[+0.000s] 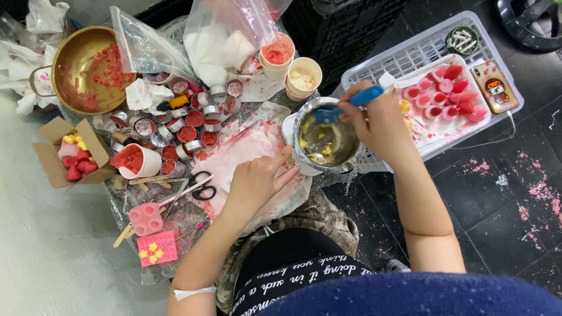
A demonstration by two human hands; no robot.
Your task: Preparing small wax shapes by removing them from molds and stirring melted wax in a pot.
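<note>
Head view: person seated over a floor workspace spattered with pink wax.
Right hand [379, 120]: fingers closed round a blue-handled spatula [350, 103], blade down in the small metal pot [325, 140].
Left hand [256, 181]: loosely open, fingertips on the pot's near rim, gripping nothing.
Pot contents: murky melt with yellow lumps (not fully liquid).
Step, judged: stirring the melt.
Next move needs: pot steadied, lumps gone.
Nearby: white basket [410, 55] behind the pot, scissors [200, 185] left.

Shiny metal pot [304, 158], matt blue plastic spatula [351, 102]
</note>
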